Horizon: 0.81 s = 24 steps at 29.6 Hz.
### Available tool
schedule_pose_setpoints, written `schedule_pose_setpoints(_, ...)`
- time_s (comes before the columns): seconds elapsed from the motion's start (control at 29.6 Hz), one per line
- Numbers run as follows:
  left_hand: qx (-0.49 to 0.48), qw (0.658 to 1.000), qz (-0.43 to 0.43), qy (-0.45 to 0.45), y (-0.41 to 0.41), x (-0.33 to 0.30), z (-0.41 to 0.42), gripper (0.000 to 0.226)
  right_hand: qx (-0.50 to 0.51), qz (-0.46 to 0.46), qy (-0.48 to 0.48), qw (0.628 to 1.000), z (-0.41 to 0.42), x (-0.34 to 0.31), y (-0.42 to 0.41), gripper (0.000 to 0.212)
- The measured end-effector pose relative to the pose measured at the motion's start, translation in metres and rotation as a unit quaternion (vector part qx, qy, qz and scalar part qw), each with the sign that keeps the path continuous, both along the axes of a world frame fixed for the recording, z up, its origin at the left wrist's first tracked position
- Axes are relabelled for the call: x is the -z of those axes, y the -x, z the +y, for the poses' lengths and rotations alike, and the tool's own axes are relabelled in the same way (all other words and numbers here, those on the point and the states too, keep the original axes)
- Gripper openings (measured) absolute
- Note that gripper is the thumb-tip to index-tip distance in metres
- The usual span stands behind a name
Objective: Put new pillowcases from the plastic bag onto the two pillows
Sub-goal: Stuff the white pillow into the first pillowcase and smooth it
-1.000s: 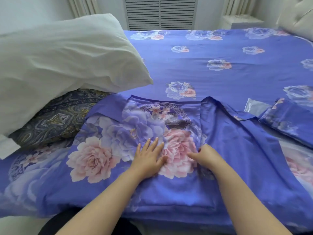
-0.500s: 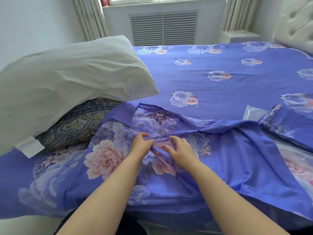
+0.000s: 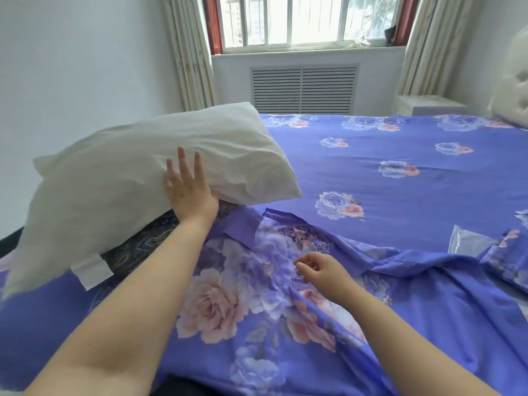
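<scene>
White bare pillow (image 3: 137, 167) meets the flat, open-fingered left hand (image 3: 190, 192), while the right hand (image 3: 317, 268) pinches the purple floral pillowcase (image 3: 257, 295); next, probably stuffing.

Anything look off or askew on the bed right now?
Nothing damaged or spilled. The bare white pillow leans tilted on the dark patterned pillow, and the new pillowcase lies rumpled, its right side bunched into folds.

We have one view, worn on the head, looking forward and down across the bed (image 3: 400, 172) toward the window (image 3: 308, 21), close above both forearms; no second view overlaps.
</scene>
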State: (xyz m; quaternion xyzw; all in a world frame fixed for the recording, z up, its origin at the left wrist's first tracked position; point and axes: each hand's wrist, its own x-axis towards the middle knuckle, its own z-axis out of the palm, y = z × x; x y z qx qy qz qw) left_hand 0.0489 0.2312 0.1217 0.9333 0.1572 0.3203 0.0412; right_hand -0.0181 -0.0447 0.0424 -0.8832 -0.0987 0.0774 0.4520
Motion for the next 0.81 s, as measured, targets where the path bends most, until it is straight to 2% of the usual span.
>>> schedule_pose_setpoints(0.07, -0.058, 0.996, 0.066, -0.014, -0.012, -0.016, 0.036, 0.087, 0.000, -0.017, -0.049, 0.999, 0.011, -0.008, -0.005, 0.011)
schedule_pose_setpoints(0.1, -0.072, 0.993, 0.087, -0.027, -0.015, -0.020, 0.048, 0.074, -0.001, -0.019, -0.059, 0.998, 0.016, -0.011, -0.007, 0.013)
schedule_pose_setpoints(0.17, -0.066, 0.993, 0.094, -0.039, -0.012, -0.023, 0.063, 0.033, 0.000, -0.026, -0.048, 0.999, 0.025, -0.015, -0.011, 0.014)
schedule_pose_setpoints(0.24, -0.032, 0.997, 0.075, 0.006, 0.002, -0.020, 0.064, 0.011, 0.000, -0.067, 0.006, 0.998, 0.036, -0.022, -0.013, 0.013)
schedule_pose_setpoints(0.3, 0.013, 0.999, 0.019, 0.028, 0.018, -0.014, 0.061, 0.012, -0.030, -0.162, 0.113, 0.980, 0.052, -0.029, -0.013, 0.040)
schedule_pose_setpoints(0.37, 0.050, 0.998, -0.042, 0.007, 0.036, -0.016, 0.052, 0.031, -0.051, -0.279, 0.227, 0.932, 0.077, -0.039, -0.008, 0.072)
schedule_pose_setpoints(0.47, 0.099, 0.983, -0.139, -0.071, 0.058, -0.030, 0.033, 0.035, -0.062, -0.407, 0.276, 0.868, 0.123, -0.060, -0.006, 0.110)
schedule_pose_setpoints(0.54, 0.122, 0.968, -0.181, -0.123, 0.070, -0.035, 0.019, 0.026, -0.046, -0.436, 0.283, 0.853, 0.152, -0.080, -0.017, 0.117)
schedule_pose_setpoints(0.64, 0.144, 0.971, -0.122, -0.148, 0.083, -0.034, 0.009, 0.017, -0.002, -0.369, 0.298, 0.880, 0.175, -0.108, -0.046, 0.095)
schedule_pose_setpoints(0.67, 0.138, 0.977, -0.068, -0.146, 0.086, -0.030, 0.014, 0.030, -0.002, -0.348, 0.302, 0.888, 0.178, -0.111, -0.054, 0.083)
schedule_pose_setpoints(0.78, 0.038, 0.975, 0.140, -0.170, 0.099, -0.017, 0.052, 0.112, -0.032, -0.325, 0.281, 0.902, 0.173, -0.107, -0.064, 0.043)
schedule_pose_setpoints(0.81, 0.008, 0.970, 0.161, -0.182, 0.104, -0.013, 0.068, 0.124, -0.033, -0.322, 0.270, 0.907, 0.171, -0.109, -0.065, 0.038)
